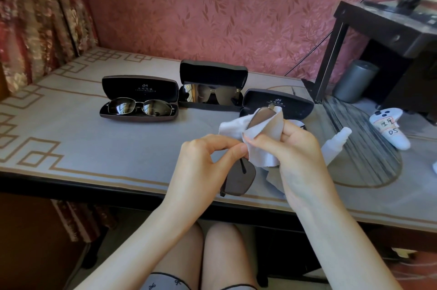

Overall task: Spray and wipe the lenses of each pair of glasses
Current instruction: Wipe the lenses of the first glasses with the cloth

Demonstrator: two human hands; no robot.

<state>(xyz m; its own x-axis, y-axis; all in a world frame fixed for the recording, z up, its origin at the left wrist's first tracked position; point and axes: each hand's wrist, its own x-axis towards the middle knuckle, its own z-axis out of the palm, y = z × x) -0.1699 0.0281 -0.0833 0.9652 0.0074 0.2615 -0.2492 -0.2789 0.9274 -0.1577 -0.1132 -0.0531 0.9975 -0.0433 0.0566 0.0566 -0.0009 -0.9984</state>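
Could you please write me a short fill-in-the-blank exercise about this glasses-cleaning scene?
1. The right hand rubs a lens of the glasses with a ___.
2. The spray bottle lies on the table, to the ___ of the right hand.
3. ___ cases stand open on the table.
Missing words: cloth; right; three.

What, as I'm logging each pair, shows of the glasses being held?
The glasses have brownish tinted lenses in a thin dark frame. They are held tilted over the table, lower lens bare, upper lens inside a fold of pale cloth. The left hand pinches them near the middle; the right hand grips the cloth round the upper lens.
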